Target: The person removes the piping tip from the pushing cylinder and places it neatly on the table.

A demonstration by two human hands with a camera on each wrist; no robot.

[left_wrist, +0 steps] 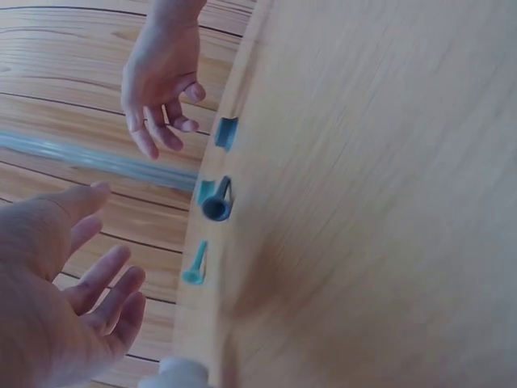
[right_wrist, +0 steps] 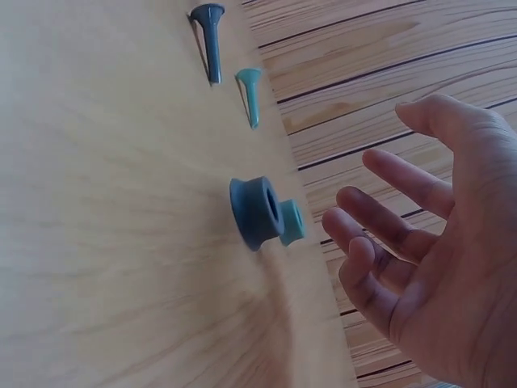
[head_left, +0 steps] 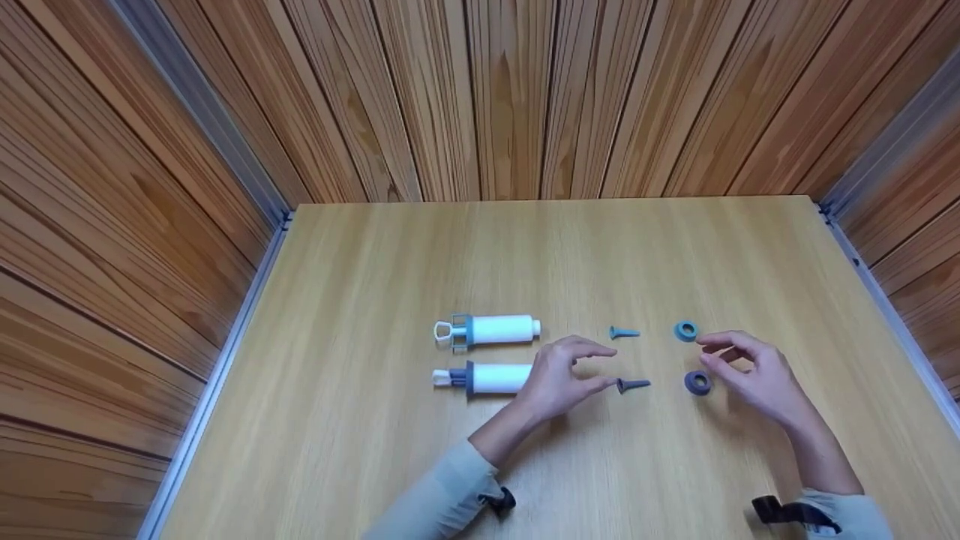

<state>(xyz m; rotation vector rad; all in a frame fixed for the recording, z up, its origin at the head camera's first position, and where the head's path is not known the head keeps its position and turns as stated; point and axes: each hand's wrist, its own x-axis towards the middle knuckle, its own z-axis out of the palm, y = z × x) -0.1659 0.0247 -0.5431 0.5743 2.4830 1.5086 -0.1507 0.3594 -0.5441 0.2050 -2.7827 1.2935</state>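
Note:
My left hand [head_left: 562, 379] hovers with parted fingers, overlapping the end of a white cylinder with dark blue fittings [head_left: 499, 378]. Just beyond its thumb lies a small dark blue funnel-shaped piece [head_left: 632, 385]; a teal one [head_left: 624, 332] lies farther back. My right hand [head_left: 754, 375] is held loosely bent beside two small spool-like rings, a dark blue one [head_left: 697, 382] and a teal one [head_left: 685, 331]. Nothing is in either hand. In the right wrist view, the dark blue ring [right_wrist: 254, 212] stands apart from the right hand's fingers [right_wrist: 388, 218].
A second white cylinder [head_left: 502, 329], with teal fittings and a white loop handle, lies behind the first one. Everything rests on a light wooden table [head_left: 360, 285]. Wood-panelled walls [head_left: 510, 97] and metal edge rails [head_left: 217, 375] border it at the back and sides.

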